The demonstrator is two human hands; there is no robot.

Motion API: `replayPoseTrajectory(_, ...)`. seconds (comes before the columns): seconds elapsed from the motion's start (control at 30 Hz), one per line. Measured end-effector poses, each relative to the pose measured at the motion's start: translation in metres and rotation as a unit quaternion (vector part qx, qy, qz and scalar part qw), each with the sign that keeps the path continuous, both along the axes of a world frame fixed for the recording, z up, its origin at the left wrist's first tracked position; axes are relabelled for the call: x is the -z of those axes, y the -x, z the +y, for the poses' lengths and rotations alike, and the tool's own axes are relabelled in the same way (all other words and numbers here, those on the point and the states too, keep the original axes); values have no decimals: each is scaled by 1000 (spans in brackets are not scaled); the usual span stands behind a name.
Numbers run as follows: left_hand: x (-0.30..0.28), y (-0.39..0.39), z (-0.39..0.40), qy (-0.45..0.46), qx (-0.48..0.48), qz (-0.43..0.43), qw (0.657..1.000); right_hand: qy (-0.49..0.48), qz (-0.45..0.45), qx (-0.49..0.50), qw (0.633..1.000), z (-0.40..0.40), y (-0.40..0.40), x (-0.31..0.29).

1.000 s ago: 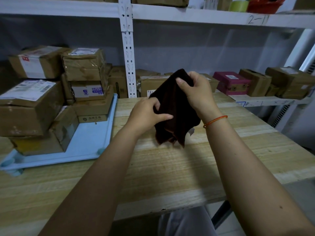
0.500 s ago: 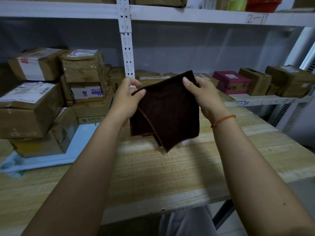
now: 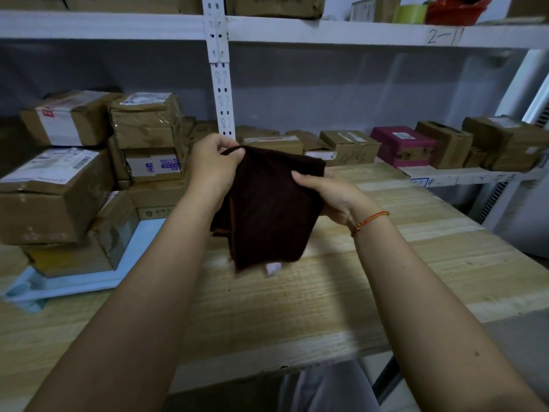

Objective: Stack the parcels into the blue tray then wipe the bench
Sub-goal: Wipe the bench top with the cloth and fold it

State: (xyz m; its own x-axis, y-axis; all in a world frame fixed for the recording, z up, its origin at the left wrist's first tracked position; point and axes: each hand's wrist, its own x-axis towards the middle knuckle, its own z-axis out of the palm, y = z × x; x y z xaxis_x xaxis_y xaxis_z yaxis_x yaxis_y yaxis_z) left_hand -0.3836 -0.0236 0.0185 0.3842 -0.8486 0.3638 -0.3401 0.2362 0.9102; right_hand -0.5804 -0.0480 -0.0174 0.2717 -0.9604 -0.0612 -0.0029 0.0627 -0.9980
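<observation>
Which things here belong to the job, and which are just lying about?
Job:
- dark brown wiping cloth, held by left hand and right hand
- brown cardboard parcels stacked on the light blue plastic tray
- pale wooden bench

Lying about:
- magenta box on the white side shelf
- red basket up top

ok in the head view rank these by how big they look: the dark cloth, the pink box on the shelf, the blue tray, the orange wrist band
1. blue tray, though parcels cover most of it
2. dark cloth, nearer the camera, so its order against the tray is unsure
3. pink box
4. orange wrist band
</observation>
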Motion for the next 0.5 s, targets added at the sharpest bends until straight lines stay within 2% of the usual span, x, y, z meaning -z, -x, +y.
replayPoseTrajectory(0.2, -1, -25, 4, -26, -64, 1, 998, -90, -74, 23, 993, 2, -36, -5)
replayPoseTrajectory(0.37, -13, -64, 12, -25, -111, 5, 993, -171, -193, -1, 966, 5, -89, -18)
replayPoseTrajectory(0.5, -28, -100, 25, -13, -179, -55, 982, -232, -217, -46, 947, 3, -145, -29)
